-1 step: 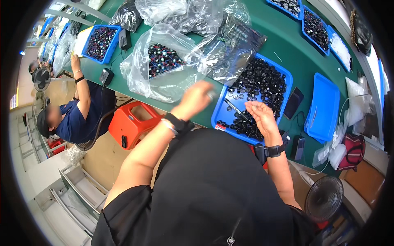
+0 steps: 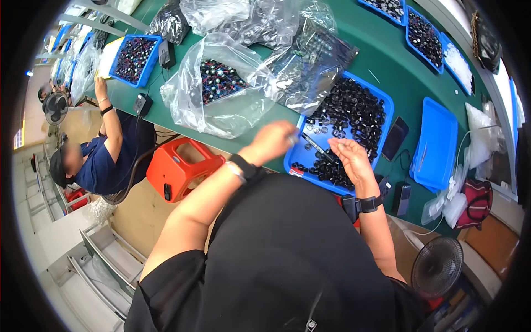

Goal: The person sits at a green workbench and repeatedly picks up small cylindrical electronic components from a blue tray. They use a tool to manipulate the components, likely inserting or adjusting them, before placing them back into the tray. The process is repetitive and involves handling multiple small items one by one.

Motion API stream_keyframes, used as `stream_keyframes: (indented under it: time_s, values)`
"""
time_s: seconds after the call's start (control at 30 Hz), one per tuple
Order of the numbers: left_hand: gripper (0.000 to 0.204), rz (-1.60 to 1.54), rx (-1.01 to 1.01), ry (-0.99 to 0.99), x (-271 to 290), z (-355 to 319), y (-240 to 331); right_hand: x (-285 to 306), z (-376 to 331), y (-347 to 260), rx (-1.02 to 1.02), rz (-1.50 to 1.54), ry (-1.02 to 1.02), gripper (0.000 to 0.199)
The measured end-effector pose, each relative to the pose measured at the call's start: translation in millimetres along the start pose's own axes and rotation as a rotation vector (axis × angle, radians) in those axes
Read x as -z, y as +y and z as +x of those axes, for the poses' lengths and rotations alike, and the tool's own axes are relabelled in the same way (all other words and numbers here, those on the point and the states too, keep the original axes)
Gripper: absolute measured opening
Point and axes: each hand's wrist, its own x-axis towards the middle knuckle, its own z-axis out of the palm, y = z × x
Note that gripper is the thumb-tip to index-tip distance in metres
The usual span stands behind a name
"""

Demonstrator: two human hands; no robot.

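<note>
My left hand (image 2: 272, 141) is at the left rim of a blue tray (image 2: 290, 145). Motion smears its fingers, and a small shiny spot shows near the fingertips. Over the tray's near part hovers my right hand (image 2: 352, 157), thumb and fingertips pinched together; whatever may be between them is too small to make out. Many small black caps (image 2: 354, 108) fill the tray, with several clear round pieces (image 2: 316, 130) among them on its bare blue floor. A slim pen-like tool (image 2: 316, 146) lies slantwise in the tray between my hands.
An open clear bag (image 2: 182, 105) holds wired parts (image 2: 218, 83); more filled bags (image 2: 301, 72) lie behind. Right of the tray are a dark phone (image 2: 395, 138) and stacked blue trays (image 2: 437, 138). A red stool (image 2: 182, 166) and a seated co-worker (image 2: 99, 160) are at left.
My left hand has shifted slightly right and nearer to me, up to the tray's left rim. My right hand stays pinched in nearly the same place.
</note>
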Motion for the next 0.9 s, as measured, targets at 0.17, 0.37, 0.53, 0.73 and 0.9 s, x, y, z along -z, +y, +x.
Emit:
stream_keyframes:
  time_s: [0.17,0.37,0.53,0.73,0.9]
  values:
    - [0.037,0.266,-0.118,-0.211,-76.7,6.3,-0.7,-8.0,-12.2,1.4,-0.119,0.02,0.051,0.023]
    - [0.032,0.295,-0.067,-0.218,-83.8,16.3,-2.5,-2.8,-17.6,4.4,-0.14,-0.008,0.004,0.027]
    - [0.03,-0.52,0.242,-0.202,-54.9,23.2,12.6,-17.6,-18.8,-17.3,-0.141,0.16,-0.023,0.022]
    - [0.028,-1.158,0.384,-0.386,1.9,26.1,61.6,-30.9,-14.0,-37.1,0.017,0.298,-0.067,0.016]
    - [0.026,-1.256,0.41,-0.406,4.5,23.1,73.3,-47.3,-17.9,-45.4,0.102,0.214,-0.05,0.017]
